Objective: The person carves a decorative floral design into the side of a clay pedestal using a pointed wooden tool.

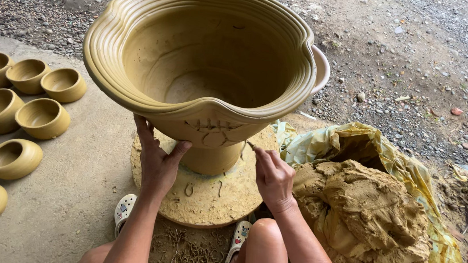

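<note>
A large unfired clay pot (206,60) with a wavy ribbed rim stands on a round clay-caked turntable (205,191). My left hand (158,161) rests flat against the pot's lower wall, fingers spread upward. My right hand (273,178) pinches a thin pointed tool (251,146), whose tip touches the pot's lower wall beside a carved pattern (211,130).
A big lump of wet clay (363,218) lies on yellow plastic sheeting (359,140) at my right. Several small clay bowls (14,157) stand in rows at the left on concrete. Gravel ground lies beyond. My knees and white sandals (124,209) are below the turntable.
</note>
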